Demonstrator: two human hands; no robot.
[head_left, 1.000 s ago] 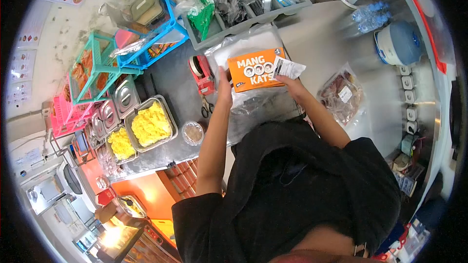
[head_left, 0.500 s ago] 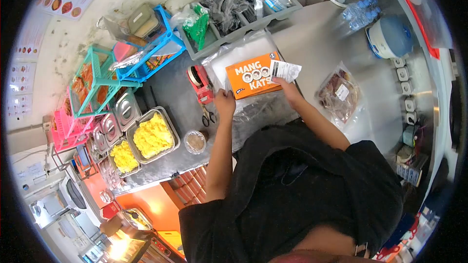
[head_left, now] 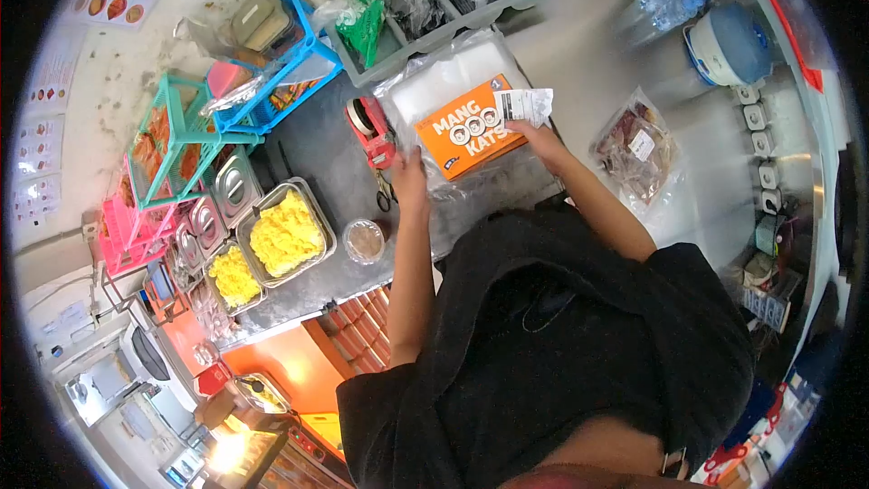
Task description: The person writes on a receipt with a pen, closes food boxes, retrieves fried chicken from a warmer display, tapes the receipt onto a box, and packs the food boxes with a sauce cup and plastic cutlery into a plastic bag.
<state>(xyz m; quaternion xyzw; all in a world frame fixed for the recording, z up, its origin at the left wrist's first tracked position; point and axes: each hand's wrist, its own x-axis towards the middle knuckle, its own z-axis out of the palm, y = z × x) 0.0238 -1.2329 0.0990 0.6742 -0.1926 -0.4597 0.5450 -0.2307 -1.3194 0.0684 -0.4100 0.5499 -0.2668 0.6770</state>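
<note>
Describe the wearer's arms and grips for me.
Loose black short sleeves reach near the elbows, leaving the forearms bare. The left grip and right grip are ungloved human hands; no watch or bracelet shows.

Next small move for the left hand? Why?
I'd probably reach for the red tape dispenser: the left hand is right beside it, and the right hand pins the printed slip at the right end of the orange cardboard box; no tape shows on the slip.
</note>
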